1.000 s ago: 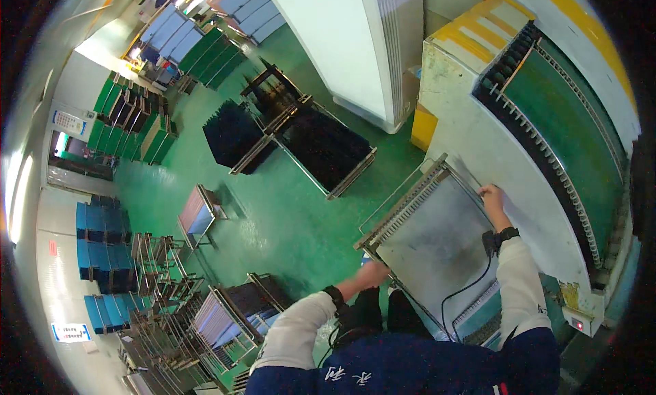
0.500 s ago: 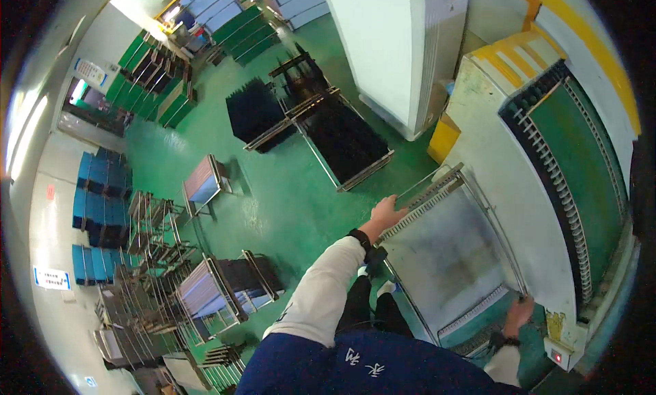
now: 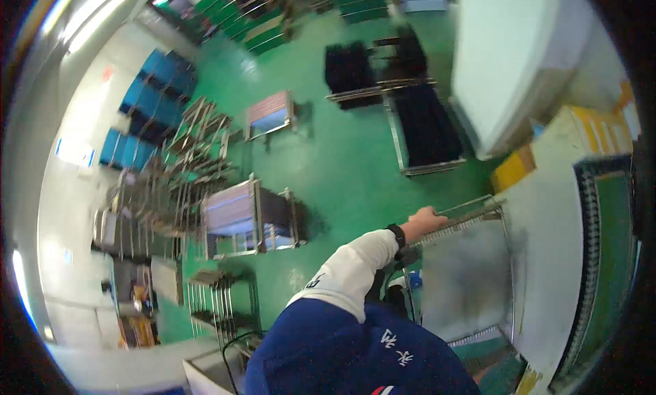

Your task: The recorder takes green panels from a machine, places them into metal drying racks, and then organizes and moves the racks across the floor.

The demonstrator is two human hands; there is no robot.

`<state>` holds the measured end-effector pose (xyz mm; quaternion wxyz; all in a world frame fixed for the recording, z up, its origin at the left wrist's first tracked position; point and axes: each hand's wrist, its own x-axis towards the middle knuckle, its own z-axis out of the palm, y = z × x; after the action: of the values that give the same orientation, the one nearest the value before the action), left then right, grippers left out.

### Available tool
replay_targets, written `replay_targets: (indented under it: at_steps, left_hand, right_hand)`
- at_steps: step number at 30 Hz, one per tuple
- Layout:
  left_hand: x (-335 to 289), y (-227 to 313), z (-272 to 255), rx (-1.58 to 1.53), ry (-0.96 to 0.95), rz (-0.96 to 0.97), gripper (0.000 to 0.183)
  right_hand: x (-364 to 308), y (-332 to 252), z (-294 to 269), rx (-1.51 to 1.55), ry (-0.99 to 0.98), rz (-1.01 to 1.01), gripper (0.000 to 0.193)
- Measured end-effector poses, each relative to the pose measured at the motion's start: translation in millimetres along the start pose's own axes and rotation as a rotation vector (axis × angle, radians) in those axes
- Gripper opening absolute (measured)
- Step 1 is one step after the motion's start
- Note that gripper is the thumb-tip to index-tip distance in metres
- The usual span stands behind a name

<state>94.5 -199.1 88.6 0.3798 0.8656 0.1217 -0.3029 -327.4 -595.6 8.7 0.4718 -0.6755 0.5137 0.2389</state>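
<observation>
My left hand is wrapped round the upper rail of a metal rack with comb-like toothed edges. A flat grey surface spans the inside of the rack's frame. My left arm, in a white sleeve with a dark wristband, stretches forward to it. Out of sight is my right hand, beyond the lower part of the picture. Just right of the rack stands a pale machine with a dark toothed strip along a green panel.
Racks of black sheets stand ahead on the green floor. Leftward are a small rack, a larger loaded rack, several bare metal racks and blue bins. A tall white cabinet and a yellow box stand ahead right.
My view has swung left, so the surroundings sit differently in the picture. My left hand still grips the rack; my right hand, earlier at its lower corner, has left view.
</observation>
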Motion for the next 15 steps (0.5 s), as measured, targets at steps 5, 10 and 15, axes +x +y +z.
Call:
replay_targets:
  at_steps: [5, 10, 15]
  left_hand:
    - [-38, -41, -30, -0.147, 0.078, 0.030, 0.047]
    - [-74, -87, -56, -0.300, 0.145, 0.020, 0.050]
    - [-126, -155, -106, -0.458, 0.270, -0.020, 0.044]
  right_hand:
    - [12, -68, 27, -0.027, -0.040, -0.103, 0.065]
    - [6, -132, 57, -0.043, -0.080, -0.210, 0.066]
    - [-15, -193, 98, -0.041, -0.134, -0.326, 0.067]
